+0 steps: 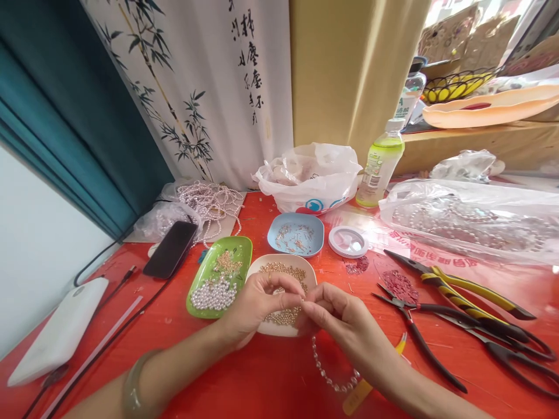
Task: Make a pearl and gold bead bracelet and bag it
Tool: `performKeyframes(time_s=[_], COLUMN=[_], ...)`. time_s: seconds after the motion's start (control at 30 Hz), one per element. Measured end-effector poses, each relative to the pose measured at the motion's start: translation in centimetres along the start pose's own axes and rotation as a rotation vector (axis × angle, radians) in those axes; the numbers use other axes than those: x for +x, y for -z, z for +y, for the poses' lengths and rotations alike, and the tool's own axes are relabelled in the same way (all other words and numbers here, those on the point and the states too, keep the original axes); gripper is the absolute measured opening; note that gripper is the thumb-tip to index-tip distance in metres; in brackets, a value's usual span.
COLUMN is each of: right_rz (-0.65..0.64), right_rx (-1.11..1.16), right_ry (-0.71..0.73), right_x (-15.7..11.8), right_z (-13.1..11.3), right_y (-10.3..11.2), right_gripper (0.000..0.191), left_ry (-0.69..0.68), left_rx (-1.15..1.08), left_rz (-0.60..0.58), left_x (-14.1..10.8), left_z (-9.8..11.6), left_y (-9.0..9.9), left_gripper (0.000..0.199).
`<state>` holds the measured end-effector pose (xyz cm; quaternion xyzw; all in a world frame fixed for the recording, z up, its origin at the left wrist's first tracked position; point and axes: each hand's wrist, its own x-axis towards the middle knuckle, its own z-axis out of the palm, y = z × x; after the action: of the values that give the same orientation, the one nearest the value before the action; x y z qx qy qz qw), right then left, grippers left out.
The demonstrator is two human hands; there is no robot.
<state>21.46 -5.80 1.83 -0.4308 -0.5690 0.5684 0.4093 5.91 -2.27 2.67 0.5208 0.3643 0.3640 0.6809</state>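
In the head view, the left hand [271, 297] and right hand [345, 317] meet above the pale dish [279, 332] of gold beads, thumbs and forefingers pinched narrow (whatever lies between them is too small to tell). The bead strand [325, 374] shows below the right hand, curving over the red table [244, 384], with the green tray [247, 247] left of the dish and pliers [413, 329] off to the right.

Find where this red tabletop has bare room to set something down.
Bare tabletop lies between the forearms, left of the bead strand, and between the green tray and the black cable. The right side is crowded with two pliers and scissors.
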Motion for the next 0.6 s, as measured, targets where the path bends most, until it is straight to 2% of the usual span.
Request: performKeyframes(time_s=[0.13,0.2,0.33,0.47,0.6], right_rz=[0.154,0.106,-0.048,-0.095,-0.107], right_rx=[-0.277,-0.312,-0.226,-0.113,0.097], right_ry=[0.207,0.242,0.209,0.173,0.066], right_x=[0.1,0.2,0.2,-0.3,-0.9], right_z=[-1.2,-2.0,-3.3,-4.3,-5.0], right_y=[0.9,1.3,1.6,1.3,1.1], right_gripper=[0.014,0.017,0.011,0.019,0.020], left_ry=[0.092,0.126,0.154,0.146,0.120], left_rx=[-0.081,-0.087,-0.103,-0.081,-0.074], left_rz=[-0.010,-0.050,-0.108,-0.175,-0.326], left_x=[-0.3,-0.4,-0.7,-1.1,-1.6], left_z=[0.7,0.8,0.9,1.2,1.8], left_y=[-0.3,-0.5,-0.9,-1.3,-2.0], left_gripper=[0.008,0.010,0.011,0.008,0.004])
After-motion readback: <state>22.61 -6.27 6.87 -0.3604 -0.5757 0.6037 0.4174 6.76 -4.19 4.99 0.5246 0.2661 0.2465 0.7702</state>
